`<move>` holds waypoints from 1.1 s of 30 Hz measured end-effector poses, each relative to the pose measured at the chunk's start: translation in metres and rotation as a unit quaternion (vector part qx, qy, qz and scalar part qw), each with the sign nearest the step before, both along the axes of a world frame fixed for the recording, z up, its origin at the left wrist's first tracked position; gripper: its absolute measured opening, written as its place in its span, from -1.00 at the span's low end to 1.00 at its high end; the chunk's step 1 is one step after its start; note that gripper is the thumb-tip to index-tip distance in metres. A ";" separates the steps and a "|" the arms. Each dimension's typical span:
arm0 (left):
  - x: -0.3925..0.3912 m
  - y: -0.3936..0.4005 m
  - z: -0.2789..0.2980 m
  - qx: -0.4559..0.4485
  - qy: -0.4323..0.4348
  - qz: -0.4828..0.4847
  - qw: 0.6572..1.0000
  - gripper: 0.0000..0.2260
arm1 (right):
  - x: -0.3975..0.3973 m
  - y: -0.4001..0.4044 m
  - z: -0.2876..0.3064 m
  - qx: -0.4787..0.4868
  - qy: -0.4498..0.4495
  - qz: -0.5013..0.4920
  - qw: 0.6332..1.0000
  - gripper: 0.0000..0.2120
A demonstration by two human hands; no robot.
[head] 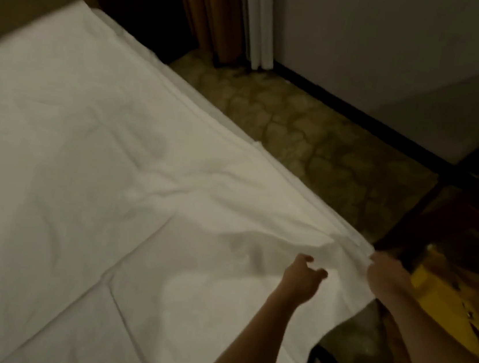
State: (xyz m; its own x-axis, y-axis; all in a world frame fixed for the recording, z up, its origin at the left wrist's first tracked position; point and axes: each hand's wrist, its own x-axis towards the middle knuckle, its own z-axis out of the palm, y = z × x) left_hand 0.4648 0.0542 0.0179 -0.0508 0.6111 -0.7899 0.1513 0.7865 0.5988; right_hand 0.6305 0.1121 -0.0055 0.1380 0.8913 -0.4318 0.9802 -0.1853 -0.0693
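Right hand (pixel 383 274) grips the sheet (pixel 113 166) by its corner; left hand (pixel 302 276) just beside, fingers curled on sheet, hold too blurred to tell.

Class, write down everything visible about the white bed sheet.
The white bed sheet looks like thin cotton, spread wide, with straight fold creases and soft wrinkles. Its near corner is lifted and bunched, where the left hand pinches the fabric and the right hand grips the edge. Its long edge runs beside the patterned carpet.
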 end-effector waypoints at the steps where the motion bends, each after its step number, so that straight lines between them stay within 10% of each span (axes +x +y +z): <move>1: -0.001 0.000 0.006 0.005 0.008 0.006 1.000 -0.56 | -0.002 0.001 0.001 -0.011 -0.004 0.013 1.000 -0.72; 11: 0.052 0.003 0.038 -0.064 0.026 0.082 0.994 -0.41 | 0.008 -0.012 0.040 -0.209 0.189 0.100 0.954 -0.78; 25: 0.058 -0.008 0.057 -0.032 0.210 0.067 0.975 -0.86 | -0.002 -0.016 0.089 -0.292 0.301 0.263 0.869 -0.87; 33: 0.033 -0.033 0.053 0.080 0.276 0.046 0.957 -0.75 | -0.082 0.024 0.075 -0.154 0.282 0.122 0.939 -0.49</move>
State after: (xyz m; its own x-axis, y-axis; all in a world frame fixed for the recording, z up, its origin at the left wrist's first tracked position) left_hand 0.4976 0.0207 0.0713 -0.4922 0.6945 -0.5247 0.4142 0.7171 0.5606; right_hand 0.5480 0.1361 0.0690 -0.3831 0.6873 -0.6171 0.8191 -0.0559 -0.5709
